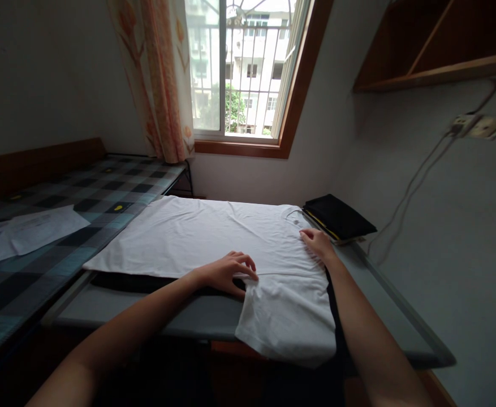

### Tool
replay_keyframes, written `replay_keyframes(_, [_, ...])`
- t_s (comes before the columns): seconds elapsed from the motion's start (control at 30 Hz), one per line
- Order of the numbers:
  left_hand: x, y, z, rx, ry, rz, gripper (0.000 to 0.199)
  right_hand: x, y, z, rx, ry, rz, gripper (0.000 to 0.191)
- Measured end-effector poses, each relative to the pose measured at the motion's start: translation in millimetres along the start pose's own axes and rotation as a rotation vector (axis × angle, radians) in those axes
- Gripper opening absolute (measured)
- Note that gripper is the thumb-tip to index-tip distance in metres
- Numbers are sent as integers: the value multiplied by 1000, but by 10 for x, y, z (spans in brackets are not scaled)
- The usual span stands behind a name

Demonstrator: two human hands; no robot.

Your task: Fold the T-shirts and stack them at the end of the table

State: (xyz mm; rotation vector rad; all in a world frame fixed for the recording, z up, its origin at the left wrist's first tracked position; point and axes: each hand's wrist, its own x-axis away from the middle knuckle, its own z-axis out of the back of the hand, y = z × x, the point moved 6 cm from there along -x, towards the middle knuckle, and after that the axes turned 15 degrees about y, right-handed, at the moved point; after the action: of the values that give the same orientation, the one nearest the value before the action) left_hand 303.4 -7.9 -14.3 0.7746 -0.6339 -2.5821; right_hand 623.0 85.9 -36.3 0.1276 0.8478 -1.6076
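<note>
A white T-shirt [197, 237] lies spread flat over a dark cloth [137, 281] on a grey table [103, 305], its collar toward the right. One sleeve drapes over the table's front edge. At the near side of the shirt, where the sleeve begins, my left hand [231, 272] rests with its fingers curved and apart. Near the collar, on the shirt's right part, my right hand [315, 243] has its thumb and fingertips pressed together on the fabric.
A black folder or bag [339, 217] sits at the table's back right, against the wall. To the left, papers [39, 229] lie on a checked bed [116, 186]. Cables [409, 186] hang down the right wall. A curtain [163, 79] hangs beside the window.
</note>
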Motion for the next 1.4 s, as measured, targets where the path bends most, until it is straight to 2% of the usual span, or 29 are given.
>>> replay_keyframes(0.17, [-1, 258, -147, 17, -33, -146, 62, 7, -22, 6, 15, -11, -10, 29])
replay_keyframes(0.23, [9, 355, -208, 59, -63, -180, 57, 7, -33, 9, 22, -11, -9, 29])
replay_keyframes(0.3, [-1, 381, -242, 136, -52, -156, 41, 8, -49, 13, 21, -13, -3, 28])
replay_keyframes(0.37, [-44, 286, -252, 281, 13, -27, 22, 10, -62, 17, 16, -15, -2, 28])
replay_keyframes(0.4, [-71, 184, -256, 372, 58, 86, 18, 12, -67, 20, 14, -15, -3, 28])
replay_keyframes(0.5, [-111, -237, -277, 651, 230, 537, 33, 11, -72, 27, 4, -9, -14, 28])
replay_keyframes(0.57, [-98, -453, -282, 824, 334, 778, 30, 3, -79, 27, -34, -10, -29, 27])
replay_keyframes(0.63, [-92, -551, -267, 971, 386, 892, 21, -8, -107, 22, -129, -34, -47, 27])
replay_keyframes(0.73, [-86, -574, -223, 1040, 390, 893, 35, 0, -190, 40, -350, -132, -91, 31])
replay_keyframes(0.83, [-78, -566, -148, 846, 401, 756, 41, 98, -304, 130, -553, -327, -124, 43])
replay_keyframes(0.97, [-115, -452, 48, 204, 485, 375, 15, 416, -412, 326, -671, -705, -110, 59])
replay_keyframes(1.03, [-133, -391, 102, 1, 518, 257, 7, 566, -428, 416, -713, -831, -102, 71])
replay_keyframes(1.1, [-142, -405, 129, -59, 542, 276, 13, 657, -429, 462, -709, -879, -85, 77])
replay_keyframes(1.2, [-128, -497, 159, -113, 564, 412, 29, 705, -451, 455, -644, -884, -31, 75])
replay_keyframes(1.3, [-102, -567, 187, -252, 537, 510, 34, 689, -535, 435, -590, -833, 66, 65])
replay_keyframes(1.4, [-85, -598, 197, -343, 504, 543, 33, 658, -619, 412, -526, -750, 117, 54])
